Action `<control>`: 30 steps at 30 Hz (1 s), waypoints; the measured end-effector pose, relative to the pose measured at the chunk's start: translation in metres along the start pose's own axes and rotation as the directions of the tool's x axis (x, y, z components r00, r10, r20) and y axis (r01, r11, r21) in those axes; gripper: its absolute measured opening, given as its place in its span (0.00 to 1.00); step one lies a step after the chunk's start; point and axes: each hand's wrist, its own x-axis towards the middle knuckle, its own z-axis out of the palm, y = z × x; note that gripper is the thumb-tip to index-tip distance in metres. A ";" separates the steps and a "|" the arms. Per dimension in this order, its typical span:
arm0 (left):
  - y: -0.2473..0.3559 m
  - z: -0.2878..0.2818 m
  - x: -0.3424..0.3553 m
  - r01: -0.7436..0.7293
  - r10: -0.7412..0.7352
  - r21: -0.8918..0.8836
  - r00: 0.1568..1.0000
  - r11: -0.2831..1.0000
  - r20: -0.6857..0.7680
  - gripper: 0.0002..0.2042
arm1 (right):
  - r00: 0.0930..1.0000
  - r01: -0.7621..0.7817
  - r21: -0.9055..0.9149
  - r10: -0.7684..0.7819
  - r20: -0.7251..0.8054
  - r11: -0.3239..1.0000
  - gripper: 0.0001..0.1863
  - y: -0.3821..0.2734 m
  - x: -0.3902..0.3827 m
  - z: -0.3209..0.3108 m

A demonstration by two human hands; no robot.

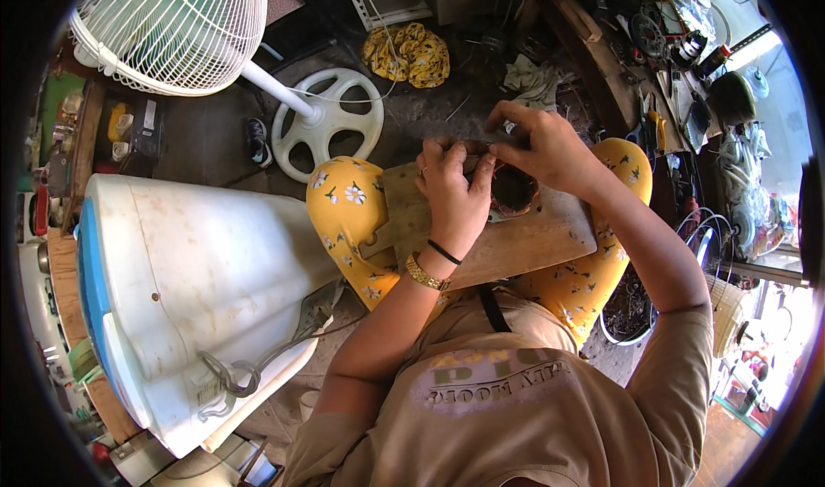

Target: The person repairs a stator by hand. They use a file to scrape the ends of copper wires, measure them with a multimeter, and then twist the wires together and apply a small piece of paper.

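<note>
A wooden board [524, 242] rests across my lap. On it sits a round, dark ring-shaped part [514, 188] with a reddish, copper-like rim, perhaps a motor stator. My left hand [455, 182], with a gold watch and black band at the wrist, is at the ring's left side with its fingers curled and thumb pressed in. From the right, my right hand [546, 148] reaches over the ring's far edge, thumb and forefinger in a pinch close to the left fingertips. Whatever lies between the fingers is too small to make out.
A white pedestal fan [326, 122] stands at far left. Nearer on the left lies a large white appliance [206, 264] with a grey cord. Yellow floral cloth [406, 55] lies on the floor ahead. Pliers [656, 130] and other tools crowd the right-hand bench.
</note>
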 end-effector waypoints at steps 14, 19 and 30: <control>-0.007 -0.009 0.005 -0.086 0.094 -0.168 0.995 0.982 0.038 0.06 | 0.856 0.129 0.400 0.102 -0.507 0.908 0.18 0.056 -0.002 -0.127; -0.001 -0.021 0.002 0.019 0.025 -0.276 0.988 0.961 0.156 0.06 | 0.573 -0.300 0.255 0.387 -0.723 0.919 0.26 0.263 -0.036 -0.164; -0.011 -0.039 0.000 0.130 -0.077 -0.301 0.980 0.945 0.181 0.12 | 0.052 -0.714 0.355 0.551 -0.833 0.604 0.29 0.447 -0.062 -0.209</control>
